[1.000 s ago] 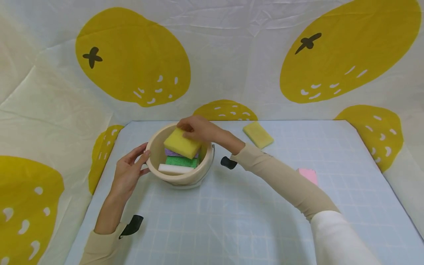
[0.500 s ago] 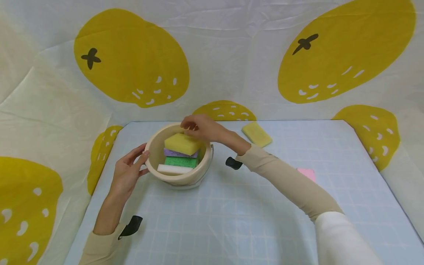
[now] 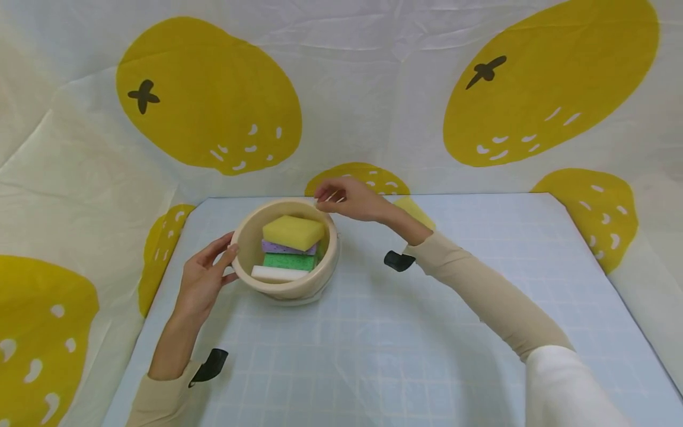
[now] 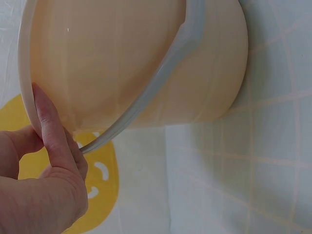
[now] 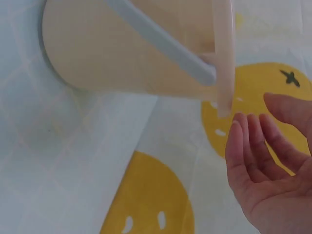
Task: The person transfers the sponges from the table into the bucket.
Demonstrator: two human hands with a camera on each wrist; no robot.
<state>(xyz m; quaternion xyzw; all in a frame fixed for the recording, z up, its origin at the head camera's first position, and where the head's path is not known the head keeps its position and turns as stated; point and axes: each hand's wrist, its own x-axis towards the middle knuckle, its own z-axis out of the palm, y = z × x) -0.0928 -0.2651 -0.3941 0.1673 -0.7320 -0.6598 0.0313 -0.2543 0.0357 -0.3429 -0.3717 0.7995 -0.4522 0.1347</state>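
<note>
A cream bucket stands upright at the back left of the table, its grey handle hanging down at the side. My left hand pinches the bucket's left rim between thumb and fingers. Inside lie a yellow sponge on top, a purple sponge under it, a green sponge and a white sponge in front. Beside the bucket's far right rim hovers my right hand, fingers loosely bent around nothing; in the right wrist view its fingertips are just off the rim.
Another yellow sponge lies on the table at the back, partly behind my right wrist. The table has a pale blue checked cover. A white cloth with yellow fruit prints rises behind the table's back edge.
My right hand has let go of the yellow sponge, which now rests on the stack, and has moved right out of the bucket. The pink piece is now hidden by my arm. My left hand stays put.
</note>
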